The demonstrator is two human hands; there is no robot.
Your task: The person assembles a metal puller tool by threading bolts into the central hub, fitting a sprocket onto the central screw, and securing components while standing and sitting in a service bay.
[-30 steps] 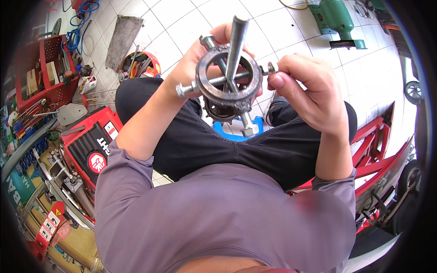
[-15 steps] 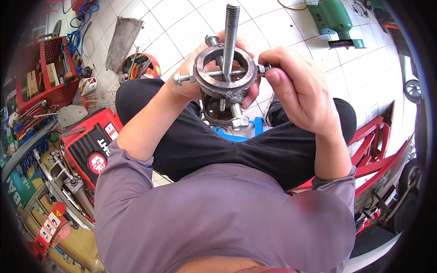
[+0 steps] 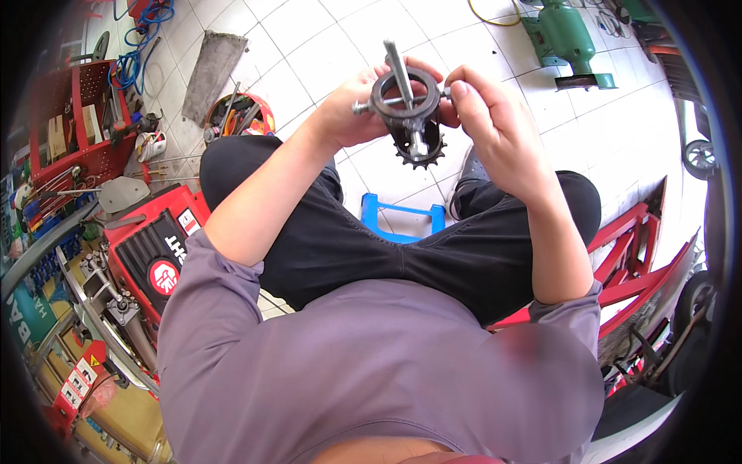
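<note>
Left hand [image 3: 349, 114] wraps a dark metal ring fixture [image 3: 396, 114], likely steadying it; right hand [image 3: 498, 124] pinches a silver metal bolt [image 3: 445, 93].

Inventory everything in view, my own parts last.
Bolted metal ring tool: 1, dark grey, upper centre
U-shaped frame: 1, blue, centre
Flat slab: 1, grey, upper left
Round, filled tub: 1, red, upper left
Coiled hose: 1, blue, upper left
Perforated metal rack: 1, red, far left
Boxy case: 1, red-black, left
Metal machine: 1, green, upper right
Looped cable: 1, yellow, top
Angular metal framework: count unclear, red, right
Tiled floor: 1, white, beneath
Small clutter: uncountable, mixed, left edge
Left grip: 1, bare, holding tool
Right grip: 1, bare, tool's right
Trousers: 1, black, centre
Shirt: 1, mauve, bottom
</note>
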